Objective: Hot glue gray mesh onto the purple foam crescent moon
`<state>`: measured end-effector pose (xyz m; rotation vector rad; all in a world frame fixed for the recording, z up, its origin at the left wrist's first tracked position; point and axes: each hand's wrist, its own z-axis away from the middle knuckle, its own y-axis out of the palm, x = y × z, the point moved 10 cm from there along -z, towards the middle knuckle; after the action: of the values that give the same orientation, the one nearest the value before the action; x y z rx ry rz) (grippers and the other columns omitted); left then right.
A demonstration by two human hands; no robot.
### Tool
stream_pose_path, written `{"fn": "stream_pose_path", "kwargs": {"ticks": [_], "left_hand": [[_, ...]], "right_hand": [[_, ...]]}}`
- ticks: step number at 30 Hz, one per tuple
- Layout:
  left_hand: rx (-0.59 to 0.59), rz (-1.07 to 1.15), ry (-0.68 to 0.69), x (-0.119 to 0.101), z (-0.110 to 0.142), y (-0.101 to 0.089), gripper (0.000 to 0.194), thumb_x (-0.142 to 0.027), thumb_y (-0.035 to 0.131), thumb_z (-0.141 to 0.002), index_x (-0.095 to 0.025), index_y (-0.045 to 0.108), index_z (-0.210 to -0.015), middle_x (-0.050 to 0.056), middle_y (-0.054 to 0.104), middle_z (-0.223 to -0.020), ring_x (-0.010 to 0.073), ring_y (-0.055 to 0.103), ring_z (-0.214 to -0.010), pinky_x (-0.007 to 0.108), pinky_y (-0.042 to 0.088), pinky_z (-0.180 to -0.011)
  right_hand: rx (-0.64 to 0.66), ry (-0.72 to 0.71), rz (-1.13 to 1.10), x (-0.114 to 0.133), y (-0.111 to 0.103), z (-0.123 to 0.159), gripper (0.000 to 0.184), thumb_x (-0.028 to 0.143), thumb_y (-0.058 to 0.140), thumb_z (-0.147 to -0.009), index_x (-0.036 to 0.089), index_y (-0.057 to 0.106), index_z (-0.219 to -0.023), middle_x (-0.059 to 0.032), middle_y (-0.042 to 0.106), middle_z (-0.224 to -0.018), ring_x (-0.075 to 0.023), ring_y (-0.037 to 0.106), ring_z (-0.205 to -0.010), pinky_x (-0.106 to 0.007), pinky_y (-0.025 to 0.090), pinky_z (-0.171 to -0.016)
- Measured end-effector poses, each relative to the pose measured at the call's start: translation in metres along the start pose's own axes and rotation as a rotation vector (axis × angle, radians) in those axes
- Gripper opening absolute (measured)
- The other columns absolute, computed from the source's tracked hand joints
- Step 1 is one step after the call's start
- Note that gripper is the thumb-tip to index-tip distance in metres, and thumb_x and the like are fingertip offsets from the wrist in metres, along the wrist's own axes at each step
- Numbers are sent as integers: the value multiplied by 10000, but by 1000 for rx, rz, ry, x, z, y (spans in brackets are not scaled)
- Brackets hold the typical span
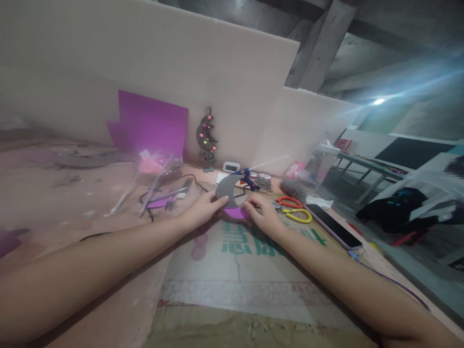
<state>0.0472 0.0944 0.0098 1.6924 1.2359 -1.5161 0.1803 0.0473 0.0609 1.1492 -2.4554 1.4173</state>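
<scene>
A grey crescent-shaped piece (225, 190) stands up between my two hands over the cardboard. Along its lower edge shows a strip of purple sheet (235, 212); whether the two are joined I cannot tell. My left hand (207, 209) pinches the crescent's left side, thumb on the grey face. Closed fingers of my right hand (263, 213) grip the right end of the purple part. Just behind the crescent lies a blue glue gun (248, 180). Right of my right hand are orange-handled scissors (290, 201) and a yellow-handled tool (299, 215).
Printed cardboard (232, 275) covers the table under my hands. A phone (333, 226) with a cord lies to the right. At the back are a decorated crescent ornament (206, 135), a purple sheet (154, 125) and a small digital clock (231, 166). Clear sticks (156, 185) lie left.
</scene>
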Motion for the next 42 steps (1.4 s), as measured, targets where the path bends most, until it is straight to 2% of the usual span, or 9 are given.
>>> {"fn": "stream_pose_path", "kwargs": {"ticks": [7,16,24,30,33,36,42], "left_hand": [[-8,-31,13,-1,0,-1,358,-507,549,-813,-152,521,-775,-29,502,-570,107,464,-502,214,332,-460],[16,-75,60,-5,2,3,316,-470,540,-828,-156,526,-806,-23,524,-616,113,482,-536,216,357,-482],[2,-89,35,-8,5,2,306,-463,550,-822,-158,533,-817,-38,509,-580,97,425,-481,212,316,-449],[13,-88,64,-5,2,2,310,-455,555,-821,-145,548,-841,-13,542,-636,116,495,-547,218,368,-493],[5,-75,45,-2,1,1,330,-477,543,-826,-148,544,-850,-26,524,-612,104,475,-515,211,357,-473],[-1,-44,36,-2,1,1,337,-485,535,-832,-149,537,-854,-38,500,-573,98,453,-487,202,327,-445],[-26,-9,12,3,-2,-3,356,-496,552,-820,-141,541,-849,-28,513,-566,101,476,-491,202,346,-457]], "right_hand": [[142,5,29,2,17,2,301,328,492,-901,179,608,-666,-25,610,-689,-157,546,-691,-275,396,-668],[177,127,-60,-15,23,3,348,376,488,-888,176,598,-625,1,586,-616,-145,525,-617,-246,381,-581],[190,91,-80,-13,24,2,382,428,466,-897,179,585,-634,-2,558,-615,-149,509,-629,-245,376,-576],[207,122,-90,-15,27,4,335,387,484,-888,179,592,-649,3,576,-626,-142,513,-620,-243,376,-584],[178,137,-109,-14,22,2,323,388,467,-898,182,588,-682,6,575,-643,-142,519,-637,-238,380,-592],[94,167,-148,-19,13,1,306,391,441,-912,181,604,-762,4,578,-678,-143,533,-659,-243,394,-621],[-69,259,-363,-44,5,0,242,359,399,-923,188,568,-950,18,573,-648,-137,538,-615,-252,419,-621]]}}
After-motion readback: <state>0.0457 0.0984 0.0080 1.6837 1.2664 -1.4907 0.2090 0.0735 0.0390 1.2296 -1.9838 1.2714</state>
